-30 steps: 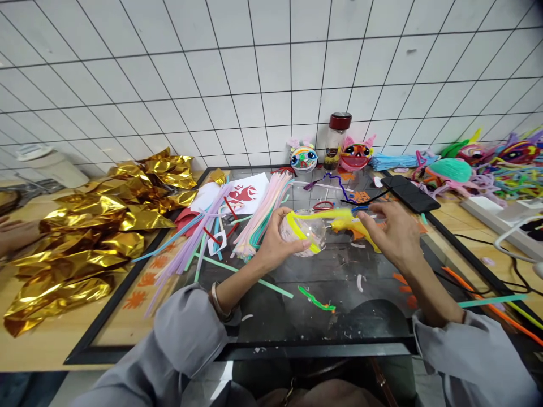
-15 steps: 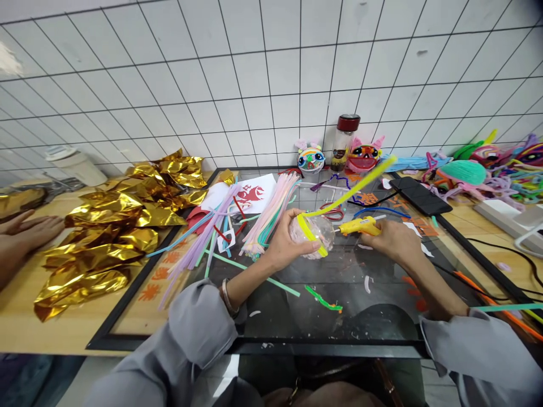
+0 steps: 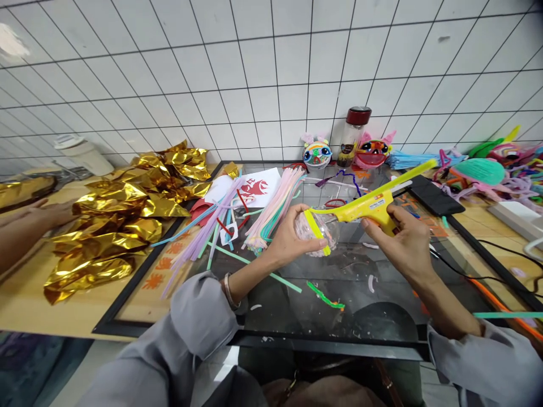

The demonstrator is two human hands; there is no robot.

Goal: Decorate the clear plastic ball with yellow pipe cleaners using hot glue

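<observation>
My left hand [image 3: 292, 240] is closed round a clear plastic ball [image 3: 331, 230] with pale pink filling. A yellow pipe cleaner [image 3: 317, 226] is wrapped across the ball, and its free end sticks out to the upper right, partly behind the tool. In my right hand [image 3: 403, 237] is a yellow hot glue gun [image 3: 369, 207], its nozzle pointing left at the ball. Whether the nozzle touches the ball or the strip, I cannot tell. Below lies a short twisted green pipe cleaner [image 3: 324, 295] on the dark glass board.
Crumpled gold foil [image 3: 114, 209] covers the left side, with another person's hand [image 3: 55, 212] beside it. Bundled pipe cleaners [image 3: 275, 209] lie behind my left hand. Finished craft heads [image 3: 317, 154], a bottle [image 3: 353, 138] and a phone [image 3: 436, 195] stand or lie farther back. A cable [image 3: 462, 274] runs at right.
The glue gun has turned and lifted, now showing its side, with its nozzle nearer the upper part of the yellow strip. My left hand still holds the ball. The other person's hand has shifted toward the foil.
</observation>
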